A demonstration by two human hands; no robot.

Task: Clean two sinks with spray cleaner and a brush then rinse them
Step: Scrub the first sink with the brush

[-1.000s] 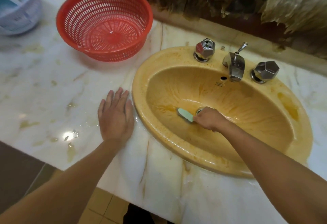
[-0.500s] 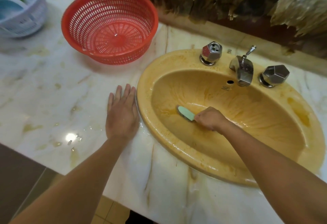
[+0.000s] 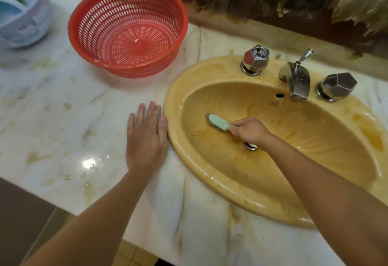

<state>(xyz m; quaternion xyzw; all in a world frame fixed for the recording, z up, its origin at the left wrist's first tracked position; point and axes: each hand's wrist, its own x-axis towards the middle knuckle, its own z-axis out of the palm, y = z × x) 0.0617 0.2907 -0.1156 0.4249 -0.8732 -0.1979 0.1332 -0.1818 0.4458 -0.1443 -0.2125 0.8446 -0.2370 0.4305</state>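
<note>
A yellow oval sink (image 3: 336, 139) streaked with brownish residue is set in a marble counter (image 3: 52, 118). My right hand (image 3: 251, 131) grips the handle of a mint-green brush (image 3: 218, 122), whose head lies against the left inner slope of the basin, just above the drain (image 3: 251, 145). My left hand (image 3: 146, 137) rests flat on the wet counter, fingers straight, right beside the sink's left rim. No spray cleaner shows in view.
A red perforated basket (image 3: 128, 28) stands on the counter behind my left hand. A white basket (image 3: 23, 15) sits at the far left. A chrome faucet (image 3: 296, 78) and two faceted knobs (image 3: 255, 58) (image 3: 338, 86) line the sink's back. The counter's front edge runs below my arms.
The brush head has slid left and up the basin's slope, uncovering the drain. The view has shifted left, so the sink sits further right. My left hand stays flat on the counter.
</note>
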